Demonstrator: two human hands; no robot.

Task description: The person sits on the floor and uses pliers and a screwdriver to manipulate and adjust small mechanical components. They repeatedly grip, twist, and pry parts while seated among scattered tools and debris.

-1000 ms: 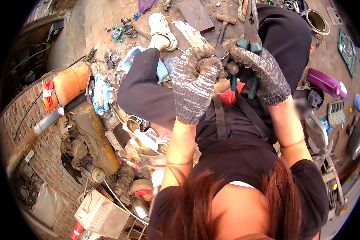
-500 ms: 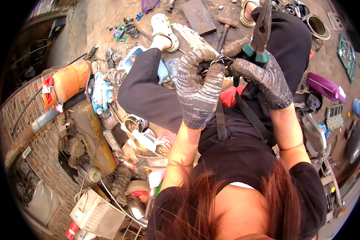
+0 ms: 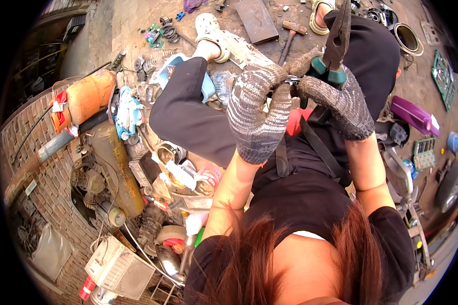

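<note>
Pliers with dark jaws and green handles are tucked in my right hand, jaws pointing up and away from me. Grey knitted gloves cover both hands. Between my fingertips, in front of my lap, is a small part with a shiny metallic bit; the gloves hide most of it, so its kind cannot be made out. My left hand is closed on this part, thumb and fingers curled into a ring. The right thumb and forefinger touch it from the other side. A red piece lies below the hands.
Beyond my hands lie a hammer and a dark metal plate. A blue tub stands by my left leg. Further left are an orange tank and a rusty cylinder. A purple container and green circuit boards lie right.
The small part between my fingertips has turned and shows a brighter metallic face. My left hand has shifted slightly right and its fingers have closed up a little. The pliers stay in my right hand.
</note>
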